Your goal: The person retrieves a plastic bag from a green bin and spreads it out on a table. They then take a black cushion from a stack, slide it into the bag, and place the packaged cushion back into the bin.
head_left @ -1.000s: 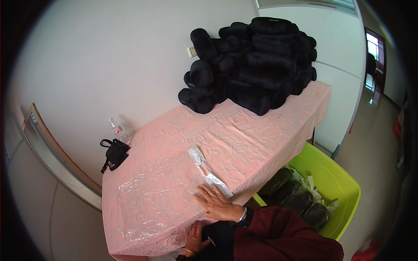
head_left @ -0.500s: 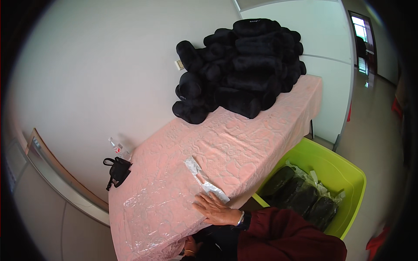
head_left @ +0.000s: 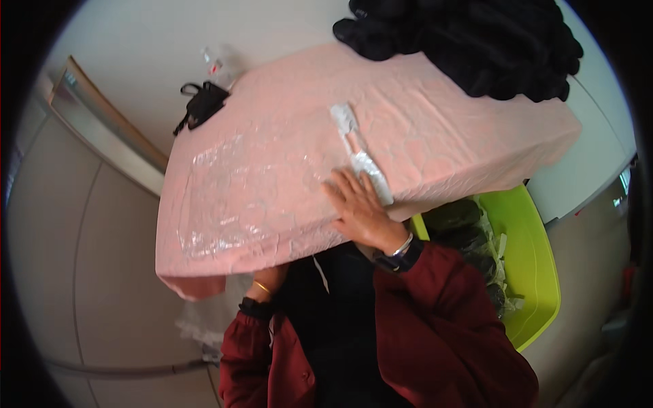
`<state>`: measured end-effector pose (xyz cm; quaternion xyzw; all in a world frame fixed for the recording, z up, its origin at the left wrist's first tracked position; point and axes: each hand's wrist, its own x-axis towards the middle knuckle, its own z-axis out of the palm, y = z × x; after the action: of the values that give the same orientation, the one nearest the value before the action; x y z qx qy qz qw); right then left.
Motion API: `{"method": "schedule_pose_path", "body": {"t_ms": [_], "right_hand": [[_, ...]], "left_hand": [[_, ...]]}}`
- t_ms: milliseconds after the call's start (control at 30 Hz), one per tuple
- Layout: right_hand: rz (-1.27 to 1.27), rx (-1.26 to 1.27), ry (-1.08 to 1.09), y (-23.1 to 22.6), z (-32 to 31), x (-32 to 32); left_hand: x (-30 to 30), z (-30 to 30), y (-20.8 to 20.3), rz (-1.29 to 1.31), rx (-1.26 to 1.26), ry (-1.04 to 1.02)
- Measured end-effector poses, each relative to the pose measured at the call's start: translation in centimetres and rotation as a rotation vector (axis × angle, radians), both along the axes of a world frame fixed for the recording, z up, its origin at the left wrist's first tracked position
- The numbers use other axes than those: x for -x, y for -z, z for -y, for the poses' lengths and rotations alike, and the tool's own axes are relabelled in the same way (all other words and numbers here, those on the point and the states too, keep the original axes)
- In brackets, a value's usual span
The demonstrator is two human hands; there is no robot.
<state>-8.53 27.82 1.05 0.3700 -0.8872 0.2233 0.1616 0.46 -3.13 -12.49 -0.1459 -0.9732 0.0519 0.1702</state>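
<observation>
A clear plastic bag (head_left: 228,197) lies flat on the pink patterned cloth (head_left: 435,122) over the table. Along its right side runs a white header strip (head_left: 367,168) with a cut-out slot. My right hand (head_left: 362,211) rests palm down on the bag at the table's near edge, fingers spread and reaching to the strip; it holds nothing. My left hand (head_left: 271,278) is below that edge, under the hanging cloth. Only its back and wrist show, so its fingers are hidden. Behind my left wrist, whitish clear plastic (head_left: 207,316) hangs beneath the table.
Black plush cushions (head_left: 476,47) are piled at the table's far right. A black pouch (head_left: 206,102) and a clear bottle (head_left: 216,70) stand at the back left by the wall. On the right, below the table, a lime-green bin (head_left: 527,251) contains black items in clear bags.
The view has tilted down toward the near table edge. My left arm now shows, its hand under the cloth. My right hand stays flat beside the white strip.
</observation>
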Motion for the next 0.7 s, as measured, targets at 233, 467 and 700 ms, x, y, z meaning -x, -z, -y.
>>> {"method": "schedule_pose_path", "body": {"t_ms": [233,467,700], "right_hand": [[-0.006,-0.017,-0.052,-0.1,0.0,-0.4],[0.108,-0.03,-0.142,-2.1,-1.8,-0.3],[0.138,0.058,-0.147,-4.5,0.7,0.7]], "left_hand": [[-10.4,-1.8,-9.8,0.469,-0.502,0.014],[-13.9,-1.6,-12.1,0.552,-0.496,0.011],[-1.7,-7.7,-20.3,-0.035,-0.568,0.281]]}}
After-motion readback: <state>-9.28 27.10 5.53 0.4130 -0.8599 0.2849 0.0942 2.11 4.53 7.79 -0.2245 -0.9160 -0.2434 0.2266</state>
